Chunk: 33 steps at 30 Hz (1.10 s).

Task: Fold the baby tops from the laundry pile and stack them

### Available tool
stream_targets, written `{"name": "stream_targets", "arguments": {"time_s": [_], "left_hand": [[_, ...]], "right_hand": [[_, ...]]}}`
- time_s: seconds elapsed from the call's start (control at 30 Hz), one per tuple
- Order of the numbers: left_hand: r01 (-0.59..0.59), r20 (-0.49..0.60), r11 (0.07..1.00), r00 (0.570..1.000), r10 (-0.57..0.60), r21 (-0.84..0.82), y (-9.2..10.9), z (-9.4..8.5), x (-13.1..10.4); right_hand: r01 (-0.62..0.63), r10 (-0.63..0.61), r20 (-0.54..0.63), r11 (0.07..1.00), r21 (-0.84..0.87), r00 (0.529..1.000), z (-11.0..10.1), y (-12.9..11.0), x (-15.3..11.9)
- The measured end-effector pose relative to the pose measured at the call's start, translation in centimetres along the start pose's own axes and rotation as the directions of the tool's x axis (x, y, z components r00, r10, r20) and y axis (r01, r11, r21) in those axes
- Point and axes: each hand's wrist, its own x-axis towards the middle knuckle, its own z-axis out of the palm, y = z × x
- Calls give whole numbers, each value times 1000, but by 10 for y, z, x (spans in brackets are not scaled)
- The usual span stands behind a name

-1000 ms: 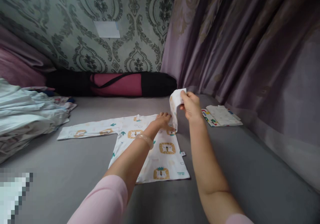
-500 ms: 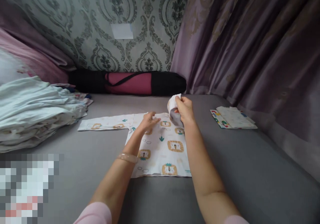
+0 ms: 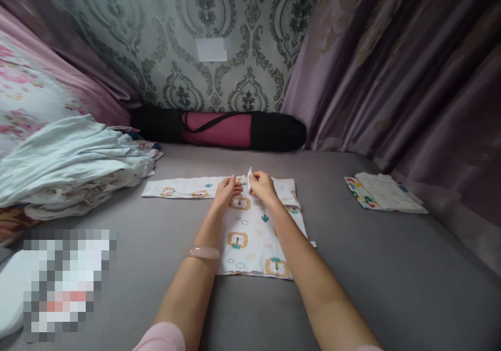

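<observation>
A: How many hands are at work, and what are they on?
B: Two, both over one small white shirt (image 3: 250, 231) lying flat in the middle of the grey sheet (image 3: 156, 267). The right hand (image 3: 263, 186) is closed, pinching the raised end of the right sleeve (image 3: 285, 188) near the neckline
A: And the left hand (image 3: 228, 189)?
B: Its fingers are partly bent over the shirt's upper left part. I cannot tell whether they grip any cloth. One pale bracelet (image 3: 203, 252) sits on that wrist
A: How do the two sleeves lie?
B: The left sleeve (image 3: 172, 188) stretches straight out to the left, with two orange patches showing. The right one is folded back across the top of the shirt
A: What can you count on the front?
B: Three lion faces show plainly, and one small label (image 3: 313, 244) sticks out at the right edge
A: Anything else around?
B: One loose heap of clothes (image 3: 74, 163) on the left, and on the right one folded stack (image 3: 387, 192), a pale piece over a colourful one. At the far side, one long black and pink bag (image 3: 219, 129) lies by the wall (image 3: 156, 69), which bears one white rectangle (image 3: 212, 49)
</observation>
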Motion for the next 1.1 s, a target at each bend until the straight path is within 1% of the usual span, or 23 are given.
{"name": "stream_targets", "arguments": {"time_s": [0.1, 0.17, 0.27, 0.33, 0.37, 0.43, 0.5, 0.53, 0.57, 0.6, 0.63, 0.67, 0.7, 0.77, 0.83, 0.9, 0.93, 1.0, 1.1], "left_hand": [[1, 15, 1000, 1000, -1, 6, 2, -1, -1], [-24, 10, 997, 1000, 23, 67, 2, -1, -2], [-69, 18, 981, 998, 67, 181, 0, -2, -5], [-118, 63, 967, 992, 107, 226, -1, -2, -6], [-148, 88, 958, 988, 130, 245, -2, -3, -7], [-201, 111, 935, 978, 175, 293, -3, -4, -8], [-226, 109, 912, 974, 200, 343, -3, -6, -7], [-231, 102, 904, 973, 208, 360, -3, -7, -6], [-236, 94, 898, 972, 216, 372, -3, -8, -5], [-242, 84, 893, 970, 227, 381, -3, -9, -4], [-248, 72, 887, 968, 239, 390, -3, -9, -3], [-253, 58, 878, 966, 252, 405, -3, -10, -2], [-255, 46, 868, 964, 260, 426, -3, -11, -1], [-240, 30, 847, 966, 257, 474, -4, -11, 0], [-221, 29, 827, 970, 241, 517, -6, -12, 0], [-232, 44, 798, 967, 250, 556, -8, -12, 0], [-252, 55, 776, 961, 271, 579, -9, -12, 1], [-307, 79, 708, 939, 335, 636, -12, -13, 4], [-389, 142, 591, 897, 420, 707, -17, -16, 8]], "right_hand": [[47, -51, 103, 998, 34, 993, 9, 6, -4], [99, -112, 178, 992, 78, 978, 10, 8, -9], [159, -182, 253, 981, 110, 950, 2, 15, -15], [163, -193, 249, 978, 133, 949, -11, 21, -14], [151, -183, 221, 977, 151, 958, -20, 26, -11], [99, -122, 108, 974, 203, 987, -40, 35, -2], [42, -29, -55, 969, 245, 998, -63, 46, 8], [30, 4, -143, 971, 236, 990, -72, 51, 13], [28, 17, -222, 980, 197, 975, -81, 55, 17], [32, 5, -283, 992, 125, 959, -86, 59, 18], [42, -31, -311, 999, 29, 950, -89, 62, 19], [58, -79, -303, 995, -76, 950, -90, 65, 17], [89, -134, -256, 980, -180, 957, -87, 66, 14], [191, -239, -98, 916, -353, 966, -75, 65, 5], [320, -314, 93, 825, -466, 945, -58, 61, -6], [412, -326, 252, 749, -519, 911, -41, 54, -15], [438, -316, 309, 728, -528, 897, -33, 51, -19], [470, -299, 380, 710, -524, 876, -20, 44, -23], [497, -297, 424, 702, -510, 855, -7, 37, -27]]}}
